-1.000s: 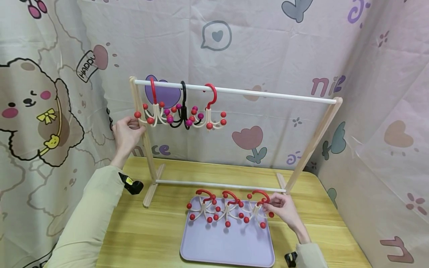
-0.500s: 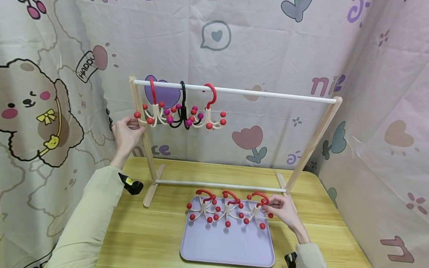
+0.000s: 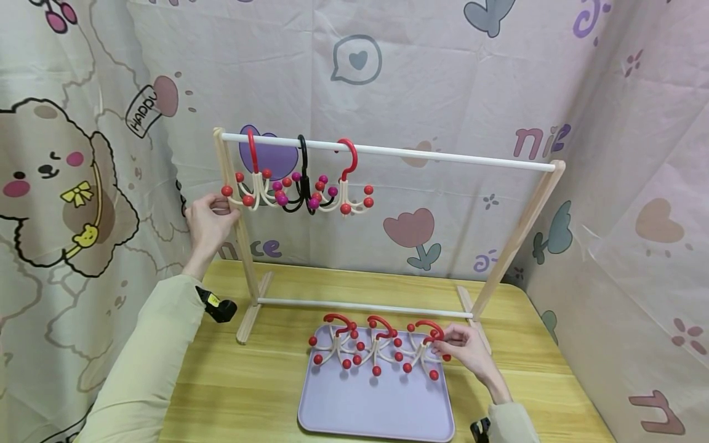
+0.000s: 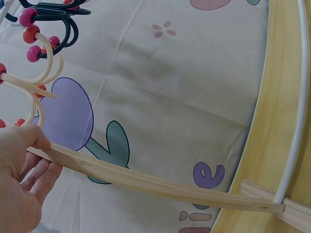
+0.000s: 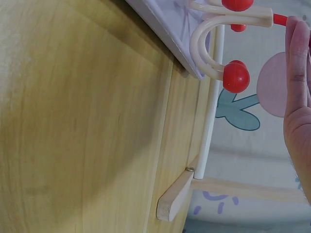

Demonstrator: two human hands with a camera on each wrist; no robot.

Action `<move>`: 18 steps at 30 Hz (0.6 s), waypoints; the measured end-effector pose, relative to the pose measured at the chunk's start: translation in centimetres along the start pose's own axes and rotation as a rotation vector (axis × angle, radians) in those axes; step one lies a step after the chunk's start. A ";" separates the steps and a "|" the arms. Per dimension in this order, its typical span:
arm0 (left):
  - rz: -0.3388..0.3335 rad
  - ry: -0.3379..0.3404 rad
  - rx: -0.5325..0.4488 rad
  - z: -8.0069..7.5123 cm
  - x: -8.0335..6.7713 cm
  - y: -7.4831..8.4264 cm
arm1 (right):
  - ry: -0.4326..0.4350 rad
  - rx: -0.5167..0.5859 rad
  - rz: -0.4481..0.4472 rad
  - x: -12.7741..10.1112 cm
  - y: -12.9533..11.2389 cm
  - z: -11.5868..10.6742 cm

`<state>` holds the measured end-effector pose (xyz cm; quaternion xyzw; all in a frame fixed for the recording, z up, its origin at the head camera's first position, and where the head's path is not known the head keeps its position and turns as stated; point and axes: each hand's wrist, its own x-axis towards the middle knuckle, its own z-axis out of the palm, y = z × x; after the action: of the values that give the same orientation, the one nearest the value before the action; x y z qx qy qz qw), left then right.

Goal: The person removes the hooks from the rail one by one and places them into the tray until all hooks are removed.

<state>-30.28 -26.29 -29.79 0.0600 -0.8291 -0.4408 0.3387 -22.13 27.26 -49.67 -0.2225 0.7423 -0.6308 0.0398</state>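
Observation:
My left hand [image 3: 209, 226] pinches the left wooden post [image 4: 141, 177] of a rack, thumb on one side and fingers on the other. At the right, my right hand [image 3: 472, 354] grips the red hook of a multi-arm hanger [image 3: 423, 353] with cream arms and red ball tips. That hanger stands over the tray's far right corner, its hook tilted. Two matching hangers, one in the middle [image 3: 377, 348] and one at the left [image 3: 336, 346], rest on the lilac tray [image 3: 376, 406]. In the right wrist view the fingers [image 5: 297, 68] lie along the hook, which they partly hide.
From the rack's white top bar [image 3: 432, 155] hang a red-hooked hanger [image 3: 257, 184], a black hanger [image 3: 303, 187] with magenta balls and another red-hooked hanger [image 3: 345, 191]. A white lower bar [image 3: 365, 306] runs behind the tray on the wooden table [image 3: 232, 381]. Printed curtains [image 3: 620, 307] enclose the table.
My right hand has shifted slightly left and down, and the hanger it grips has moved a little with it. My left hand stays on the post.

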 end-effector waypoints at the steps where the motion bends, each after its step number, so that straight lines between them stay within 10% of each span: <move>1: 0.001 0.000 0.001 0.0 0.0 0.0 | 0.003 0.005 0.005 0.0 0.0 0.0; 18: 0.001 -0.004 -0.008 0.0 0.0 -0.2 | -0.004 -0.013 0.029 0.0 0.4 0.2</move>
<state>-30.32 -26.40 -29.94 0.0574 -0.8280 -0.4442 0.3375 -22.15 27.13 -50.09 -0.2134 0.7495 -0.6248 0.0491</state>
